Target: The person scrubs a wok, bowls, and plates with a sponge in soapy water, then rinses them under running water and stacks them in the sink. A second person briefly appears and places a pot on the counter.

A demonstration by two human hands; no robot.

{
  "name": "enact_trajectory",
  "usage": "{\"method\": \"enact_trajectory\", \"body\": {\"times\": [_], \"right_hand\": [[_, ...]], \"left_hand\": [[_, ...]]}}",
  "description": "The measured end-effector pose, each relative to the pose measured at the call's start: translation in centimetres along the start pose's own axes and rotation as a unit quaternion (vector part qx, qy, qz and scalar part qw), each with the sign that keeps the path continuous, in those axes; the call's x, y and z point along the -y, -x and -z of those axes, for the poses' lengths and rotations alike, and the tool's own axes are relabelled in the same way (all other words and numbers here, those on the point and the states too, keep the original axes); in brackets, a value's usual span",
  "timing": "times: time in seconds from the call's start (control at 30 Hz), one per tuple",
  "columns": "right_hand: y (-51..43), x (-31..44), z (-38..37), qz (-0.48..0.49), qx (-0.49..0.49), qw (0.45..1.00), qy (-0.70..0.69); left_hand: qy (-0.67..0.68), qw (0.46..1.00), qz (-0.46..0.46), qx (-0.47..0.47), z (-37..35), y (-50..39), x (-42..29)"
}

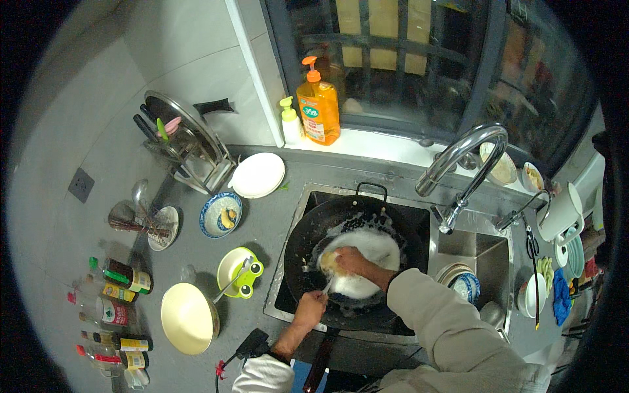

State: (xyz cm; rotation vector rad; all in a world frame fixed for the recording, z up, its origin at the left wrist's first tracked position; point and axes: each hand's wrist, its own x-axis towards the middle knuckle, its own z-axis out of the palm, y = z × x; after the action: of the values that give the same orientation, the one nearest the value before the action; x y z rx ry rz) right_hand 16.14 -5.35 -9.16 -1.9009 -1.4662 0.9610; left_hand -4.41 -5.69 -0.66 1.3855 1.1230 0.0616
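A black wok (307, 236) with a dark handle sits over the left basin of the sink, holding white, foamy liquid (373, 245). Over the wok's near left rim, my left hand (310, 309) is closed on the handle of a thin utensil (328, 286), whose far end is hidden at the foam. My right hand (348, 261) is inside the wok, gripping a yellowish scrubbing pad (328, 264) at the foam's left side, close to the utensil. Its fingers partly cover the pad.
Left of the wok stand a frog-shaped bowl (227, 267) with a spoon, a cream bowl (189, 319), a blue-rimmed bowl (204, 221) and bottles (115, 312). A chrome faucet (459, 196) rises beside the right basin (496, 255), which holds stacked bowls (462, 282). An orange soap bottle (318, 113) stands on the sill.
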Motion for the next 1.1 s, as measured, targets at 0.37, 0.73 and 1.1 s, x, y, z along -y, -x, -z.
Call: {"method": "enact_trajectory", "body": {"times": [0.37, 0.73, 1.1], "right_hand": [[0.6, -3.4, 1.6, -0.064, 0.062, 0.958, 0.271], [3.1, 5.6, -0.6, 0.156, -0.015, 0.987, 0.025], [0.7, -3.0, 4.6, 0.174, -0.019, 0.88, 0.442]], "left_hand": [[-0.23, 0.968, -0.095, -0.033, 0.9, -1.6, 1.6], [-0.006, 1.0, -0.002, -0.026, -1.1, -1.5, -1.2], [-0.295, 0.936, -0.128, -0.144, 4.0, -0.9, 0.8]]}}
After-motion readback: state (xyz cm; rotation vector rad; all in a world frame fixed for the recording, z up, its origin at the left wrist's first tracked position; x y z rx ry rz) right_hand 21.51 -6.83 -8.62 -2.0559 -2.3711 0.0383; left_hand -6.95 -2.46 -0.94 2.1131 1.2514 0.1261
